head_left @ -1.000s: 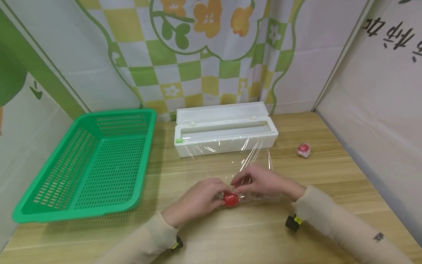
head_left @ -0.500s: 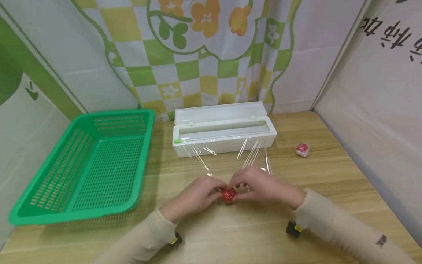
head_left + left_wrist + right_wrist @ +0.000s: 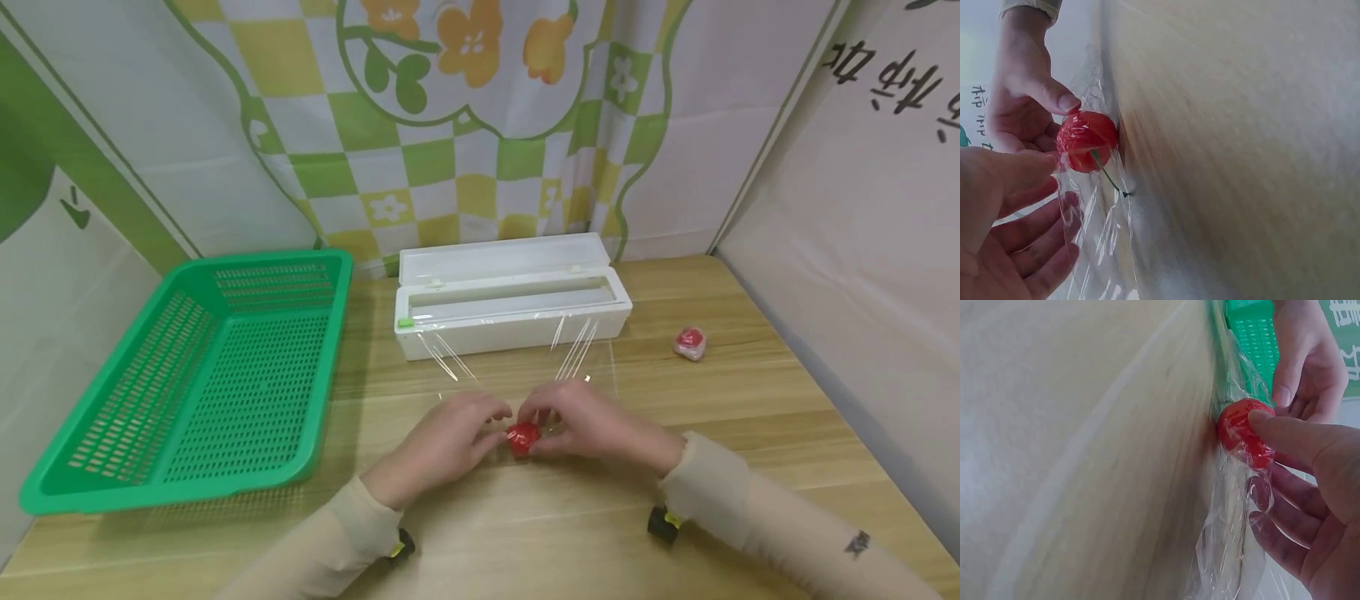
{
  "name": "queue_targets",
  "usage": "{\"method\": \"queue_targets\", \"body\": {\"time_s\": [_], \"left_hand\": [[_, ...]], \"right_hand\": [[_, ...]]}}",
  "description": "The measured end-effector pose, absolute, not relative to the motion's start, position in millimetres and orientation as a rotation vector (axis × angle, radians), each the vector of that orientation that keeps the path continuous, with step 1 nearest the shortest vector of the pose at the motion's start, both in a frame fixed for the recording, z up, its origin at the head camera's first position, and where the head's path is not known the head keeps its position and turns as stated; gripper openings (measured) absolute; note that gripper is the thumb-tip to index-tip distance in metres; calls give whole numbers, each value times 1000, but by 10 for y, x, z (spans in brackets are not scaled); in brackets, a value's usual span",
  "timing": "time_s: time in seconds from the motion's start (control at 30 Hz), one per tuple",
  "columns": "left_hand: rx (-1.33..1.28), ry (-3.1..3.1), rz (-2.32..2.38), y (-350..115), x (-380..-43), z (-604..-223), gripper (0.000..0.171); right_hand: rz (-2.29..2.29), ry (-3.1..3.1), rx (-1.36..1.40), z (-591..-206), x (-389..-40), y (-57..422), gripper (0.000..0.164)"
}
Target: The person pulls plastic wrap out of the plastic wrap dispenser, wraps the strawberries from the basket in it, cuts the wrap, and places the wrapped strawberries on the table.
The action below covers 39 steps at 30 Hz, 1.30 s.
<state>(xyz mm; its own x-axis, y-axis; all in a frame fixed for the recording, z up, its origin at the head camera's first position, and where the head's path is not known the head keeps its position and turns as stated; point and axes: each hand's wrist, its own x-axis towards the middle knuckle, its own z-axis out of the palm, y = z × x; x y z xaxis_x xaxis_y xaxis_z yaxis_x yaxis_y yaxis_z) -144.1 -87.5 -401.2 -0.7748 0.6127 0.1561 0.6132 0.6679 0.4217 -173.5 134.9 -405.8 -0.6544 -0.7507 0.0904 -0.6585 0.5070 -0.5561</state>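
Note:
A red cherry (image 3: pixel 523 438) with a thin green stem (image 3: pixel 1107 175) lies in clear plastic wrap (image 3: pixel 1094 244), low over the table between both hands. My right hand (image 3: pixel 588 423) pinches the wrapped cherry, its thumb pressed on the red side in the right wrist view and its other fingers behind in the film. My left hand (image 3: pixel 446 437) is at the cherry's left side, thumb tip right at its edge and fingers loosely bent. The film runs back to a white wrap dispenser (image 3: pixel 517 333), whose lid stands raised.
A green plastic basket (image 3: pixel 318 400) stands at the left of the wooden table (image 3: pixel 480 542). To the right lies a small red thing bundled in film (image 3: pixel 689 342). A patterned curtain (image 3: pixel 465 158) hangs behind the dispenser.
The cherry has turned and moved slightly back toward the dispenser. My right hand has come from the film beside it to pinch the cherry, while my left hand's fingers have loosened at its side.

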Motion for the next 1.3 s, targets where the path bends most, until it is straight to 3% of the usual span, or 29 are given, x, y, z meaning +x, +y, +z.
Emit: {"method": "queue_targets", "body": {"time_s": [0.5, 1.0, 1.3], "left_hand": [[-1225, -2787, -680, -800, -1494, -4051, 29], [-1149, -2829, -779, -810, -1610, -4088, 20], [-1099, -2875, -783, -819, -1670, -4084, 18]], "right_hand": [[-887, 2457, -1019, -4049, -1893, 1409, 22], [-708, 2606, -1355, -3864, -1936, 1450, 25], [-677, 2632, -1296, -3942, -1926, 1392, 28]]}}
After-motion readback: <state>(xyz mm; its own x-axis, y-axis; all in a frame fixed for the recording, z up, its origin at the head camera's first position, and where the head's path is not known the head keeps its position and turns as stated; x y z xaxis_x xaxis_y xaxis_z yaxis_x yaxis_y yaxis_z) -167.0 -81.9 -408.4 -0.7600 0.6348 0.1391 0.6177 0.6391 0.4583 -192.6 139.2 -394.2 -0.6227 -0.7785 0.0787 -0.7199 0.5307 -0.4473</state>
